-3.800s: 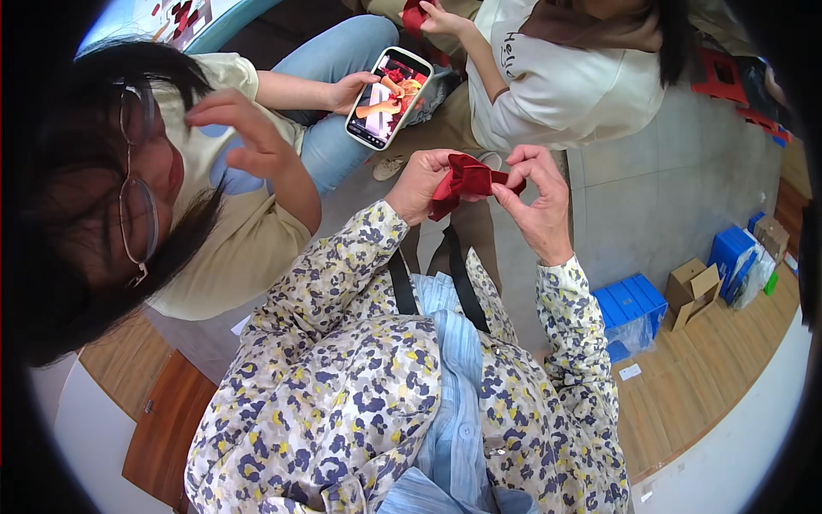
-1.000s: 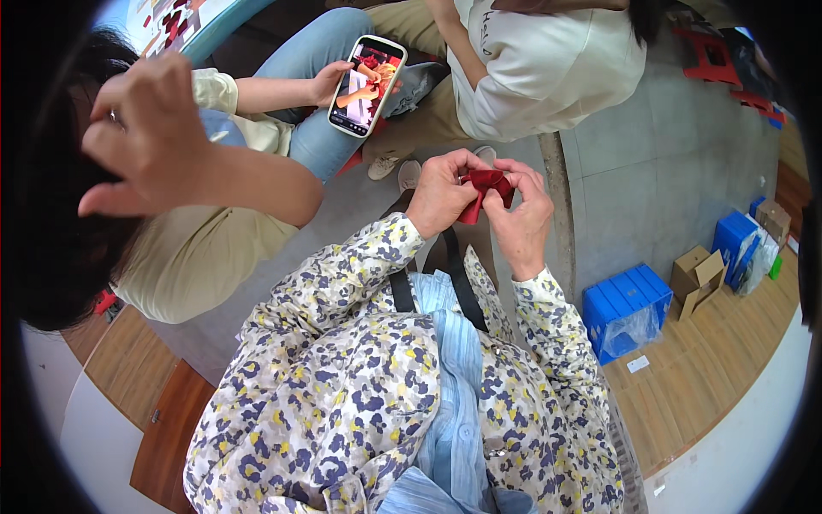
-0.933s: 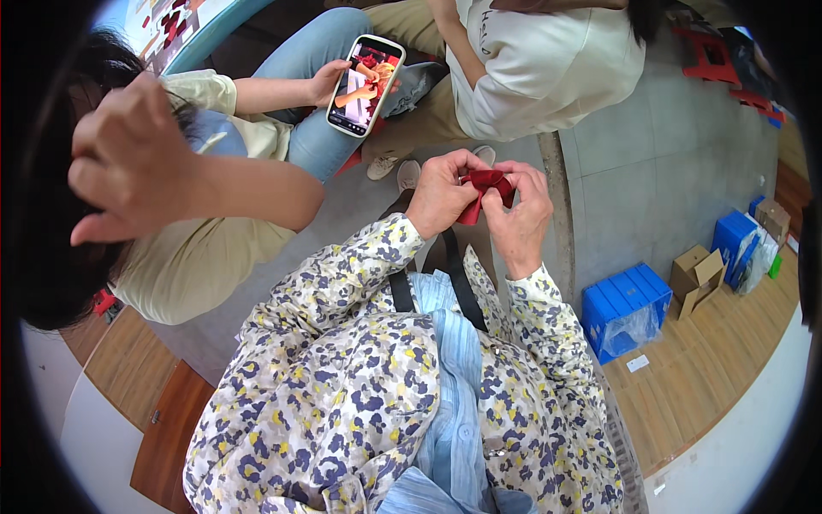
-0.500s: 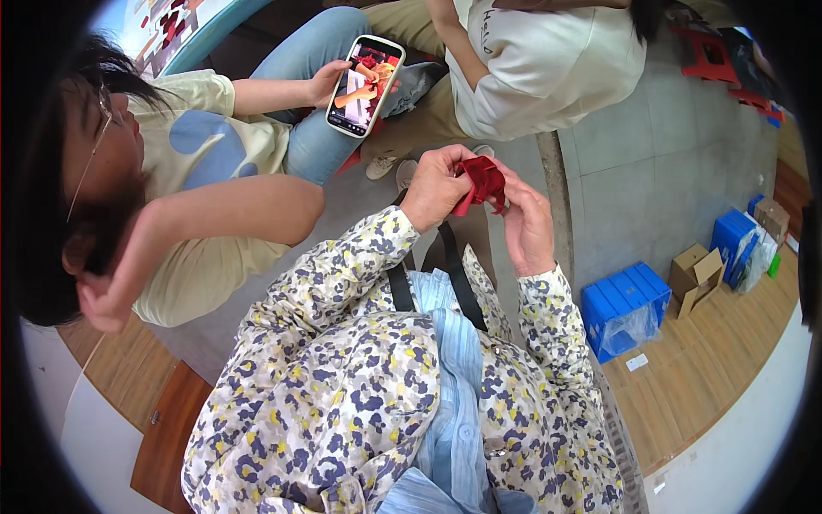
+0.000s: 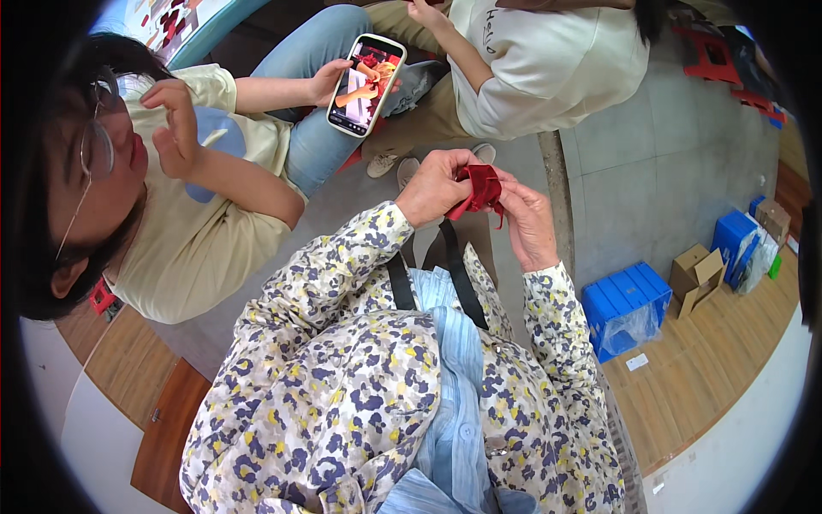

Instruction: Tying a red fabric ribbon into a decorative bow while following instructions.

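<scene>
A small folded piece of dark red fabric (image 5: 482, 185) is held up between my two hands, over my lap. My left hand (image 5: 434, 190) pinches its left side, with fingertips hidden behind the folds. On the opposite edge my right hand (image 5: 527, 216) is closed, thumb and fingers pressed together on the fabric. A thin strip of the red material hangs down near the right fingertips. Just beyond and to the left, another person's hand holds a phone (image 5: 366, 86) in a pale case, its screen showing hands with red material.
A person in a cream T-shirt (image 5: 184, 257) sits close on my left; another in a white T-shirt (image 5: 548, 68) is ahead. Red pieces lie on a table (image 5: 205, 38) at the far left. Blue crates (image 5: 625, 300) and a cardboard box (image 5: 698, 276) stand to the right.
The red fabric has turned in my hands, showing a flatter, squarer face and a hanging strip. The person on my left has brought a raised hand forward from behind the head.
</scene>
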